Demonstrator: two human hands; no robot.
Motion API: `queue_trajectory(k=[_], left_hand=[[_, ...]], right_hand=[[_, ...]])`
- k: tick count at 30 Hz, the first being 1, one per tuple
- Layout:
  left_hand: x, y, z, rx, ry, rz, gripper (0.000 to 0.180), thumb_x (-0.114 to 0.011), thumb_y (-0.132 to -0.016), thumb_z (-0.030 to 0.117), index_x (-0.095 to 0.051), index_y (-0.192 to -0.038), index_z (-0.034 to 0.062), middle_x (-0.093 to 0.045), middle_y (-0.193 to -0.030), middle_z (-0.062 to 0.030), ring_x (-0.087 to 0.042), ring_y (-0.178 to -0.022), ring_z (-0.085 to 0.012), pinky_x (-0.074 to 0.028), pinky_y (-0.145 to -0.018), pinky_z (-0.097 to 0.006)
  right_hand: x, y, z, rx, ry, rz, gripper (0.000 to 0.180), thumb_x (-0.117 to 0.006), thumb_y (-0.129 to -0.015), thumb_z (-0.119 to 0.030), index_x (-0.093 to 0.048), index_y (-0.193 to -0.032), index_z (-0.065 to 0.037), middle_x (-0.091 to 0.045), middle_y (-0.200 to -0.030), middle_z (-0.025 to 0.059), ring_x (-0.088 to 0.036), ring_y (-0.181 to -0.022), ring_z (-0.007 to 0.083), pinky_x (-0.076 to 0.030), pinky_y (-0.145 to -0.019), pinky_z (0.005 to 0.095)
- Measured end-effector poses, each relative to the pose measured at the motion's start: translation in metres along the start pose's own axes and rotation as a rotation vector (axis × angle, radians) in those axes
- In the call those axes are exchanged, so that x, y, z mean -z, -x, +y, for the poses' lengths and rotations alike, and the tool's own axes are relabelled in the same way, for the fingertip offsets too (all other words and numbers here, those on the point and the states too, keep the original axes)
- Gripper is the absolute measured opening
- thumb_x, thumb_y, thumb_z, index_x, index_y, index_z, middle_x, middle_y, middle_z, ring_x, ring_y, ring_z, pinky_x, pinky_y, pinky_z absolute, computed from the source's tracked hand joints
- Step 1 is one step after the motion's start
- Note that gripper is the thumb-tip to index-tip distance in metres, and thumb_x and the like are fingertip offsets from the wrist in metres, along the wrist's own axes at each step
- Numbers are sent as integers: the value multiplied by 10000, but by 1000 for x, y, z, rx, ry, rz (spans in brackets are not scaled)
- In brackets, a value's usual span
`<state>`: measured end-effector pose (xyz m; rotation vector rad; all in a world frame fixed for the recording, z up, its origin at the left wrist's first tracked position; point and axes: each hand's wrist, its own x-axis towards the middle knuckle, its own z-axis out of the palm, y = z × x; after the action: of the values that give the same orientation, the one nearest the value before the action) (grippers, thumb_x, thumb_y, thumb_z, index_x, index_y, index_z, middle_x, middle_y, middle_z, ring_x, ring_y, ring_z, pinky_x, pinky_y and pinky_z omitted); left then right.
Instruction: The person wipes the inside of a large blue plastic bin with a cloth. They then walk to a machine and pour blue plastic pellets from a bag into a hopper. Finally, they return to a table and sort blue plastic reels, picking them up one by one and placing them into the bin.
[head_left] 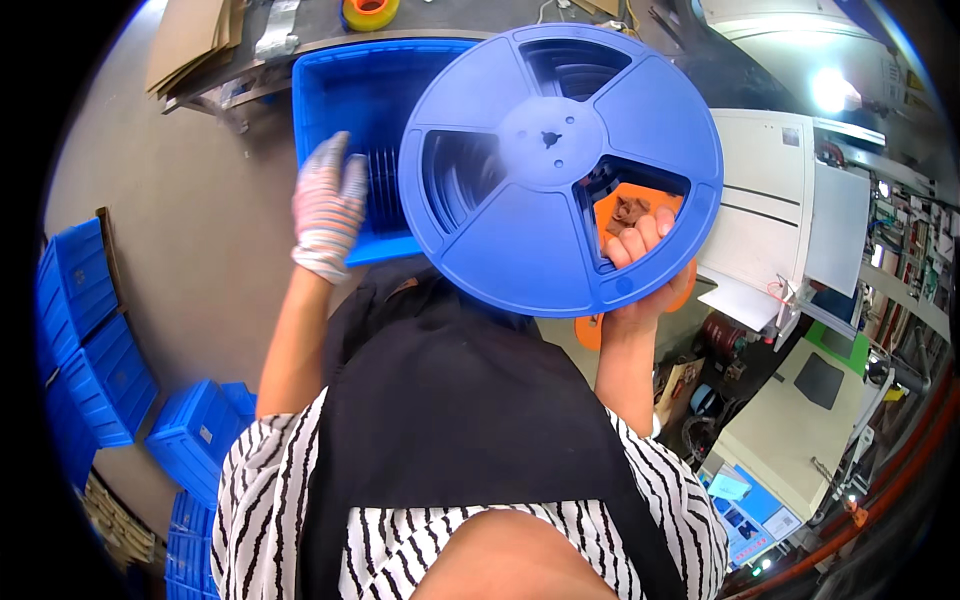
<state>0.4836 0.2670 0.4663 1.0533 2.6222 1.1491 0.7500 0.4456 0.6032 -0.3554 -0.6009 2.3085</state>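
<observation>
A large blue plastic reel [470, 240] is held up in front of me, its round face toward the view. My right hand [640, 245] is bare and grips the reel near its lower right rim, with fingers curled through a cut-out. My left hand [325, 210] wears a striped knit glove and holds nothing, its fingers stretched over the edge of a blue bin [330, 90]. Dark thin ribs or disc edges show inside that bin beside the left hand. The reel hides the bin's right part. Through the reel's cut-out, an orange surface [615, 205] with brown scraps shows.
Behind the bin runs a grey worktable [420, 22] with a yellow-and-orange tape roll [369, 12] and cardboard sheets [195, 40]. Stacked blue crates [105, 370] stand at the left. A white machine cabinet [760, 190] and a beige-topped bench [790, 425] are at the right.
</observation>
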Motion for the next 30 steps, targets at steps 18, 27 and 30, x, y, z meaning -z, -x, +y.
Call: queue_trajectory(k=[18,27,30], left_hand=[[53,20,55,684,2287,-585,671,-682,-769,291,-383,-1325,63,-488,-1220,-154,-481,-1130,-270,-404,-996,-417],[54,22,47,619,2663,-675,684,-665,-744,335,-395,-1319,79,-485,-1195,-151,-471,-1103,-270,-373,-1015,-390],[50,22,45,562,2697,-667,709,-660,-744,360,-388,-1305,21,-489,-1185,-148,-478,-1096,-271,-358,-1025,-383]], right_hand=[[-46,8,30,-131,397,189,448,-582,-876,-334,-453,-1154,-7,-513,-888,70,-507,-746,155,-456,-685,282],[-20,18,13,4,103,187,436,-562,-911,-361,-472,-1108,17,-411,-683,-2,-390,-525,71,-342,-495,215],[-21,27,2,49,96,109,429,-564,-912,-347,-455,-1094,26,-391,-655,1,-386,-498,74,-331,-469,226]])
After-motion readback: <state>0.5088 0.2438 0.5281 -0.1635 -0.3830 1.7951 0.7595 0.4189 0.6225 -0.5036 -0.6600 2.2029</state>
